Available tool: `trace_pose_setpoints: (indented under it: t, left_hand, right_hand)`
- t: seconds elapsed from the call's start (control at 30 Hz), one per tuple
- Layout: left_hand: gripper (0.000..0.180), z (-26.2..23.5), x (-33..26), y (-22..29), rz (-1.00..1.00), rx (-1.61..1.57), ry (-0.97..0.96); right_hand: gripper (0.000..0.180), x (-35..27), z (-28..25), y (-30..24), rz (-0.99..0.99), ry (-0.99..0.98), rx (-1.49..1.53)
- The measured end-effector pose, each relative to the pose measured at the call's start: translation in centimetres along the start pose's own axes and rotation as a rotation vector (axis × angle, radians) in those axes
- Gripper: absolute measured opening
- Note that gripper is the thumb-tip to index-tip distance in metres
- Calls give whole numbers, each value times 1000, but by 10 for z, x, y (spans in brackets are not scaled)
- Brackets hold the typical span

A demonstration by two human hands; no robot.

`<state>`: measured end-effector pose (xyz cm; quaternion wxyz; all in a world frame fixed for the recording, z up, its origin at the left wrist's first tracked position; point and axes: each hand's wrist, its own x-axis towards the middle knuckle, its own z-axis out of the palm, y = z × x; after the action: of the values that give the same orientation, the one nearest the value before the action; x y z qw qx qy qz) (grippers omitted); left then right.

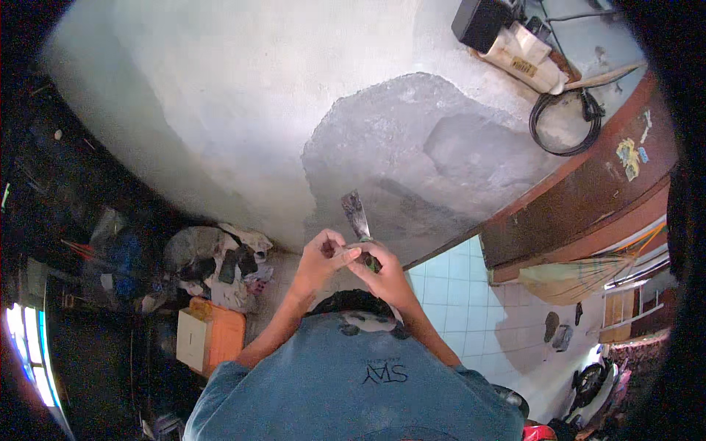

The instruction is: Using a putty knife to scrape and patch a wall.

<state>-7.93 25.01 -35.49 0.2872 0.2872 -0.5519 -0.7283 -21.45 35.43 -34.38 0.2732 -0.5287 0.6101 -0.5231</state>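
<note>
A putty knife [356, 213] with a plaster-smeared metal blade points up toward the wall. My right hand [384, 270] grips its dark handle. My left hand [323, 257] is closed beside it, its fingers pinching at the base of the blade where the two hands meet. Behind the blade is a grey patch of fresh plaster [412, 154] on the white wall [220, 95]. Below my hands sits a dark round container [351, 301], partly hidden by my forearms.
A heap of rags and bags [217, 264] and an orange box [220, 334] lie on the floor at left. A brown door frame [581, 198] runs at right, with a coiled black cable [566, 121] and a black box [482, 20] on the wall above. Pale floor tiles [456, 287] at right.
</note>
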Motion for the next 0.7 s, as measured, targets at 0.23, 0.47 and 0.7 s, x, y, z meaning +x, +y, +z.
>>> trace_pose_setpoints:
  t: [0.23, 0.47, 0.7]
  left_hand:
    - [29, -5, 0, 3, 33, 74, 4]
    - [25, -14, -4, 23, -117, -58, -28]
    - [29, -41, 2, 19, -113, 158, -189]
  right_hand:
    - [19, -4, 13, -4, 80, 9, 30]
    - [20, 1, 18, -2, 415, -31, 328]
    - [21, 4, 26, 0, 431, 70, 410]
